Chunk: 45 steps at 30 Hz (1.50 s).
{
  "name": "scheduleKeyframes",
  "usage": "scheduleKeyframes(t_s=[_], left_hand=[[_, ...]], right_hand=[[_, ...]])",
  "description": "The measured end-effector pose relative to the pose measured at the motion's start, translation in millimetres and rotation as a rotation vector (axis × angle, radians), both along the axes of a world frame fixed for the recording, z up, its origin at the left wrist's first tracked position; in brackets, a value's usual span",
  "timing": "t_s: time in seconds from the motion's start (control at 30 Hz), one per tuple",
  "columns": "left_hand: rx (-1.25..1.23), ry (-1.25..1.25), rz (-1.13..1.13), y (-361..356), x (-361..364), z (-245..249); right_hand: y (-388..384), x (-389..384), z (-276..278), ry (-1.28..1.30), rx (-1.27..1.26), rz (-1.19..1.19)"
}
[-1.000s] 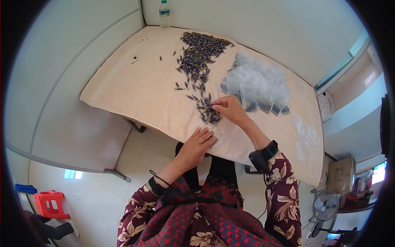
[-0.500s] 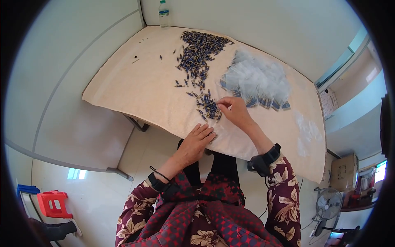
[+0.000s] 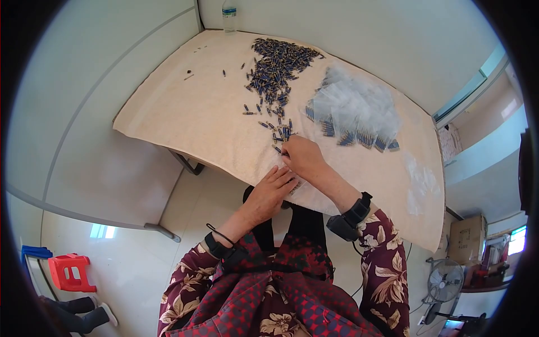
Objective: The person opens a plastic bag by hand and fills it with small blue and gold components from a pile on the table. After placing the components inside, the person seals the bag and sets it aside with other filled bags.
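My left hand (image 3: pixel 271 194) lies with fingers stretched out at the front edge of the cloth-covered table, over a few small pieces (image 3: pixel 294 187) that show beside its fingertips. Just above it, my right hand (image 3: pixel 305 160) has its fingers bent together at the near end of a trail of small dark blue pieces with brass-coloured ends (image 3: pixel 279 132). Whatever the right fingertips grip is hidden by the hand. The trail runs back to a large heap of the same pieces (image 3: pixel 278 64).
To the right lie overlapping clear plastic bags (image 3: pixel 356 101) with rows of such pieces. More clear bags (image 3: pixel 422 182) lie at the right edge. A bottle (image 3: pixel 229 17) stands at the back. On the floor are a red stool (image 3: pixel 72 273) and a fan (image 3: pixel 445 279).
My right hand has moved left and toward my left hand, now covering part of the near cluster. My left hand stays in about the same place. The view has shifted slightly.
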<state>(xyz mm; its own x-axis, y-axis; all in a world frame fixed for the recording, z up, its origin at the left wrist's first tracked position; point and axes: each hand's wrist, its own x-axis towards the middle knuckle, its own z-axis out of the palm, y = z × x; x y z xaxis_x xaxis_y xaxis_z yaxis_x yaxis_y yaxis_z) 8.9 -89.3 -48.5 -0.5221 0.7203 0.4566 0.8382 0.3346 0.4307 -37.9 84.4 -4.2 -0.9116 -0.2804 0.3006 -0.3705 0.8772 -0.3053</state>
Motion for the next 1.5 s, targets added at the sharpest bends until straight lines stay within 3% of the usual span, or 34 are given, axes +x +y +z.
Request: scheduleKeyframes(t_s=[0.1,0.2,0.23,0.33,0.57,0.73,0.97,1.27,1.4,1.5], left_hand=[[0.002,-0.01,-0.006,-1,-1,0],[0.011,-0.019,-0.017,-2,0,2],[0.031,-0.035,-0.013,-2,0,2],[0.071,-0.063,-0.012,-2,-2,4],[0.244,-0.115,0.124,5,-19,23],[0.215,-0.033,0.179,38,-39,33],[0.024,0.077,0.288,62,-48,30],[0.02,0.002,0.319,71,-55,25],[0.206,0.045,0.23,66,-53,35],[0.258,-0.455,0.185,58,-41,45]], right_hand=[[4,-3,-3,0.069,-0.051,-0.002],[27,-11,9,-0.284,-0.537,-0.027],[32,-7,17,-0.283,-0.536,-0.032],[48,5,42,-0.404,-0.874,-0.227],[66,40,28,-0.365,-0.891,-0.287],[68,63,10,-0.205,-0.716,-0.265],[61,92,9,-0.175,-0.752,-0.309],[59,98,0,-0.063,-0.76,-0.313],[65,99,-10,-0.04,-0.787,-0.23],[61,106,-1,-0.151,-0.851,-0.244]])
